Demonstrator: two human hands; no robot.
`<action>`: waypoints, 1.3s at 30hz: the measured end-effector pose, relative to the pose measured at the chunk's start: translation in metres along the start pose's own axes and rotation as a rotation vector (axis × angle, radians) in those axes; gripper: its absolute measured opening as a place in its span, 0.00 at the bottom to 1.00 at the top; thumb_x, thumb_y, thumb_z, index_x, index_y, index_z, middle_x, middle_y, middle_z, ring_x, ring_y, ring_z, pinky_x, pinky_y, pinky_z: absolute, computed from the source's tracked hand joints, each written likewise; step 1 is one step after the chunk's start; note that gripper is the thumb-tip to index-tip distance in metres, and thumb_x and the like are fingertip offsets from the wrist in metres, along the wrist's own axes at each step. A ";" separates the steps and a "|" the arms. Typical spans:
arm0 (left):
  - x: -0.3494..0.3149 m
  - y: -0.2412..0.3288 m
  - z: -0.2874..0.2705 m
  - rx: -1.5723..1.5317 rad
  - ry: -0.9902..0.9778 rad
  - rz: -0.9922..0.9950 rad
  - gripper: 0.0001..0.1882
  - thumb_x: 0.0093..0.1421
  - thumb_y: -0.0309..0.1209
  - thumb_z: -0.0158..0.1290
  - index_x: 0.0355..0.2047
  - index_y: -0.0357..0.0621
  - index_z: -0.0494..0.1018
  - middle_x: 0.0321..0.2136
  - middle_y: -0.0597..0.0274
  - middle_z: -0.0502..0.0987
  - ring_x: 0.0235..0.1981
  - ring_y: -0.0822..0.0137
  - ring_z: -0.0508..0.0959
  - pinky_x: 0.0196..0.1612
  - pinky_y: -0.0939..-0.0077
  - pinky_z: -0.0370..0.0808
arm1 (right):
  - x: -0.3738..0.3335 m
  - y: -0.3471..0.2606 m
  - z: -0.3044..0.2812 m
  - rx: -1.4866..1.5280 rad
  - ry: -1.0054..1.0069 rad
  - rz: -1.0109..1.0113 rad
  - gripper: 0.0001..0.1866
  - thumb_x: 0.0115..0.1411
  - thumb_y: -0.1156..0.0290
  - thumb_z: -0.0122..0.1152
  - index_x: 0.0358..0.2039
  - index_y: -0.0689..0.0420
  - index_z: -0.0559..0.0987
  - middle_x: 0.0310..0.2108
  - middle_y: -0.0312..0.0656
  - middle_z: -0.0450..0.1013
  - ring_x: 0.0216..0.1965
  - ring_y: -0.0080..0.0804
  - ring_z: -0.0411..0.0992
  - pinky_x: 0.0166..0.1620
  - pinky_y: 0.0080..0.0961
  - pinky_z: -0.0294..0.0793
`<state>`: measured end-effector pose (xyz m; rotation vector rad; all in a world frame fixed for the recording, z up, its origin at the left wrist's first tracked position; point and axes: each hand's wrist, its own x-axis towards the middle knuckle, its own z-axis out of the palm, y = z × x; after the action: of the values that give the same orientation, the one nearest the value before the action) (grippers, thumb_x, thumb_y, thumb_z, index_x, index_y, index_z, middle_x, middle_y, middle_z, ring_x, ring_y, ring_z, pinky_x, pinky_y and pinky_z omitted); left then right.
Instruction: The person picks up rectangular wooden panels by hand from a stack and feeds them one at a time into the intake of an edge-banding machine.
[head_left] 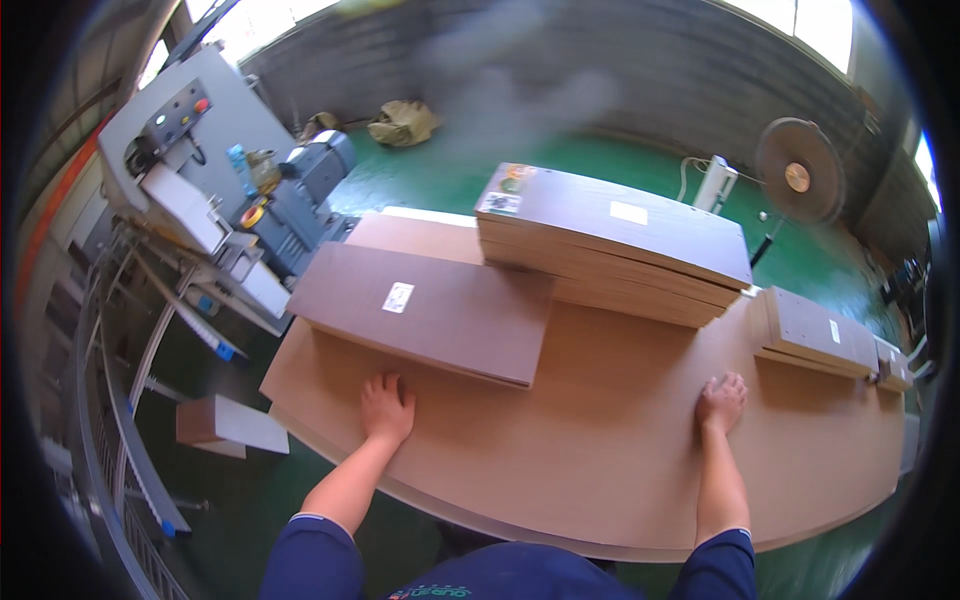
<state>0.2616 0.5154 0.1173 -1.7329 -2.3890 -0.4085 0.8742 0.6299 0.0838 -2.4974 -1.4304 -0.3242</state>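
Observation:
My left hand [387, 409] rests palm down on the large brown board [600, 440], thumb apart from the fingers. Just beyond its fingertips lies a low stack of dark brown panels [440, 305] with a white label on top. My right hand [722, 403] also lies on the board, further right, its fingers slightly bent and nothing visible in them. It is nearest to a taller stack of long panels [610, 225] behind it and a small stack of narrow panels [820, 333] to its right. Neither hand touches a stack.
A grey machine [215, 150] with a control box stands at the left, beside a curved roller conveyor [120, 400]. A panel piece [235, 425] is low at the left. A round fan [798, 177] stands back right on the green floor. A bundled tan sack [403, 123] lies by the wall.

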 end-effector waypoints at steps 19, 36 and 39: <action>-0.002 -0.002 -0.007 -0.062 -0.016 -0.042 0.19 0.63 0.42 0.51 0.50 0.47 0.72 0.50 0.54 0.72 0.53 0.51 0.70 0.57 0.56 0.69 | 0.006 0.005 0.002 -0.036 -0.102 -0.028 0.26 0.70 0.56 0.48 0.61 0.60 0.71 0.66 0.52 0.65 0.66 0.50 0.62 0.67 0.44 0.60; -0.004 -0.002 -0.009 -0.088 -0.009 -0.050 0.20 0.62 0.41 0.53 0.51 0.47 0.73 0.50 0.53 0.72 0.54 0.50 0.70 0.58 0.54 0.68 | 0.001 -0.006 -0.012 -0.104 -0.156 0.010 0.28 0.71 0.55 0.46 0.64 0.60 0.69 0.67 0.49 0.64 0.66 0.48 0.62 0.67 0.43 0.60; -0.003 0.000 -0.008 -0.086 -0.015 -0.056 0.20 0.62 0.41 0.53 0.52 0.47 0.73 0.50 0.53 0.72 0.54 0.50 0.70 0.59 0.54 0.68 | 0.002 -0.001 -0.010 -0.114 -0.145 0.008 0.29 0.71 0.55 0.46 0.65 0.60 0.68 0.67 0.49 0.64 0.66 0.48 0.62 0.67 0.43 0.60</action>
<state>0.2623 0.5100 0.1238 -1.7134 -2.4693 -0.5156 0.8730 0.6287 0.0941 -2.6665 -1.4942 -0.2336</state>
